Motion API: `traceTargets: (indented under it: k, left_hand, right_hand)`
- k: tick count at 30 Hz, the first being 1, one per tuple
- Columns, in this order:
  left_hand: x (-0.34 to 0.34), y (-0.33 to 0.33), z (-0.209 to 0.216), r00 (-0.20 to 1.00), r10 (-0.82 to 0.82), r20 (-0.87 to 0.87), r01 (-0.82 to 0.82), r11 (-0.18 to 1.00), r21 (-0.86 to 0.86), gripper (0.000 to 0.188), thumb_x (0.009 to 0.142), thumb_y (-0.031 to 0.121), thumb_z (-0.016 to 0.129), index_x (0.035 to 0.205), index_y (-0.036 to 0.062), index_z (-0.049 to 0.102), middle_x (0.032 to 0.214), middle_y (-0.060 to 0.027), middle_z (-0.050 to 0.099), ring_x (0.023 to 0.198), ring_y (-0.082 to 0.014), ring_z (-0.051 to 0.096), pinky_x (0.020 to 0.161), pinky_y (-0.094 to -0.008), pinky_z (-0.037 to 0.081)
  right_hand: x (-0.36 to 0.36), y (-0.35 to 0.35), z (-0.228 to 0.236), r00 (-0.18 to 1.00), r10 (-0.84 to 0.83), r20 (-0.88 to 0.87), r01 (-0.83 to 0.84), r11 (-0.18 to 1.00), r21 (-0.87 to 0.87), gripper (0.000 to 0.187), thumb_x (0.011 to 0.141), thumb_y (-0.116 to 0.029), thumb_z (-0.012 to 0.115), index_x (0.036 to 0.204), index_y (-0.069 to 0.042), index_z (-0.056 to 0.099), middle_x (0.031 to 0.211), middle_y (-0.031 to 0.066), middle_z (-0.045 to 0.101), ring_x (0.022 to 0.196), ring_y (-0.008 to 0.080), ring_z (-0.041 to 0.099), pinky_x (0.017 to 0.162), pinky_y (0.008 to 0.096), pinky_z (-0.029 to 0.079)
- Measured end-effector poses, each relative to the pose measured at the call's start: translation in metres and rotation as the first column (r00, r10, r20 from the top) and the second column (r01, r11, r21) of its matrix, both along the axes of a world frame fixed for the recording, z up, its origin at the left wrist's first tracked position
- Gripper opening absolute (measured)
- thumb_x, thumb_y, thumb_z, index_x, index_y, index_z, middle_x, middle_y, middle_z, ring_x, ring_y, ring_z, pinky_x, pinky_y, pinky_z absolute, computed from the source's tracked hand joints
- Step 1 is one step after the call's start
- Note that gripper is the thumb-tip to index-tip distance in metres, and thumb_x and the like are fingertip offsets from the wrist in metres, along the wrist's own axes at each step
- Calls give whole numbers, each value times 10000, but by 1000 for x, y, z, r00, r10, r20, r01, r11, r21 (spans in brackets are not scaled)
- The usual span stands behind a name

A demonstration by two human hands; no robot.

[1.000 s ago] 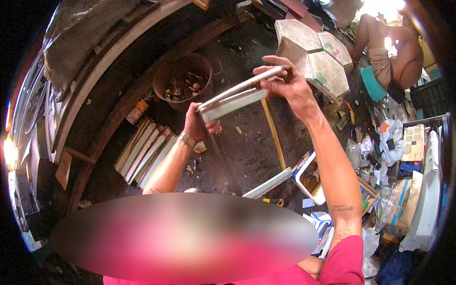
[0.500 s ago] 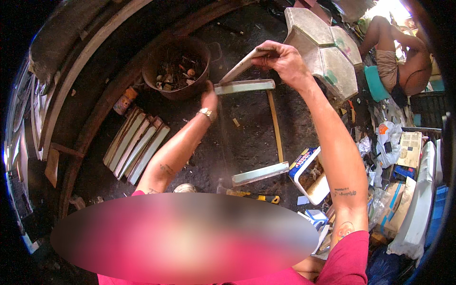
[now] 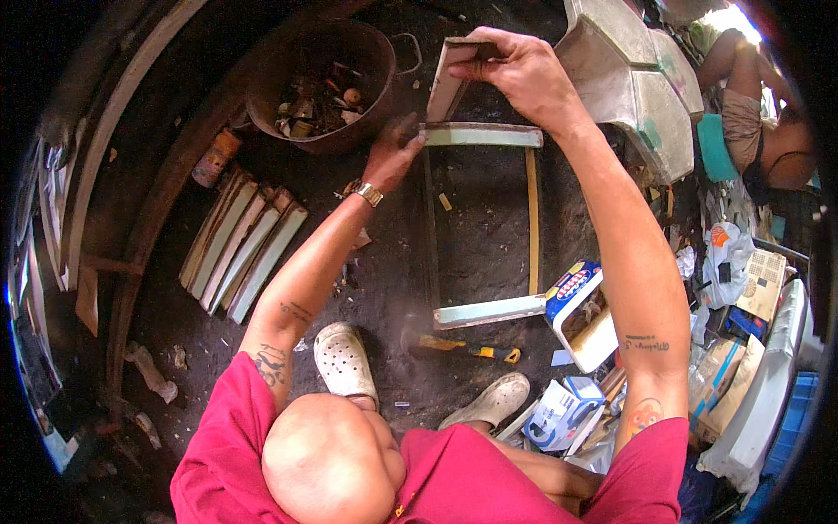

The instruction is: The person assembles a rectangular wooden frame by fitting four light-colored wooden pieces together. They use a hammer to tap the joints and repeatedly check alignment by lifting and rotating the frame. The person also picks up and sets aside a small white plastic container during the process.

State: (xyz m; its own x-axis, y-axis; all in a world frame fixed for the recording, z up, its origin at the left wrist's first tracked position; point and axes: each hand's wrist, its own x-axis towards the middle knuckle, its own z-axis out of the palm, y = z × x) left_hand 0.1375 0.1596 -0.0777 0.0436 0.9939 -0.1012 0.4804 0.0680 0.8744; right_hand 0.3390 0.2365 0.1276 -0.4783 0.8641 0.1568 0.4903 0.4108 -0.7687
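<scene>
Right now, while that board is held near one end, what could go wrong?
The board is gripped near one end by the right hand, so it might swing or slip. The left hand is close to the board's other end, so it might get pinched. A yellow-handled tool lies near the pale clogs; a step could catch it.

- Crimson short-sleeved shirt (image 3: 476, 485) with a small yellow marking (image 3: 401, 506), 6 o'clock.
- Metal-link wristwatch (image 3: 371, 194) behind the left hand (image 3: 393, 162), 11 o'clock.
- Pale perforated clogs (image 3: 343, 354), 7 and 5 o'clock.
- Dark tattoos (image 3: 270, 367), 8 o'clock; round coloured tattoo (image 3: 644, 414), 4 o'clock.
</scene>
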Motion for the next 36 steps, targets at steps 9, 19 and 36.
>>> traceTargets:
  k: [9, 19, 36]
  left_hand:
    - [-18, 14, 4, 984, -177, 28, 178, 982, -55, 636, 980, 433, 619, 1477, 46, 533, 1433, -173, 622, 1332, -322, 581, 1129, -397, 418]
    - [-5, 20, -19, 980, -198, 31, 200, 973, -113, 565, 1029, 438, 577, 1499, 129, 524, 1421, -167, 631, 1288, -325, 600, 1090, -423, 462]
    - [4, 21, -13, 985, -97, 141, 123, 973, -194, 559, 1007, 330, 603, 1510, 110, 500, 1475, -197, 577, 1365, -365, 540, 1139, -451, 412]
  right_hand:
    - [9, 10, -5, 939, -10, -343, -94, 954, -285, 132, 926, 51, 691, 1046, -1, 711, 996, 52, 747, 931, 132, 694, 876, 274, 567]
    - [12, 11, -3, 987, 123, -108, -134, 985, -104, 303, 949, -101, 750, 1241, -26, 710, 1101, 43, 749, 1008, 113, 689, 918, 259, 561]
    - [-1, -10, 19, 992, -41, -118, 12, 972, -235, 395, 901, -88, 803, 1274, -39, 682, 1107, 30, 732, 1003, 104, 665, 908, 244, 539]
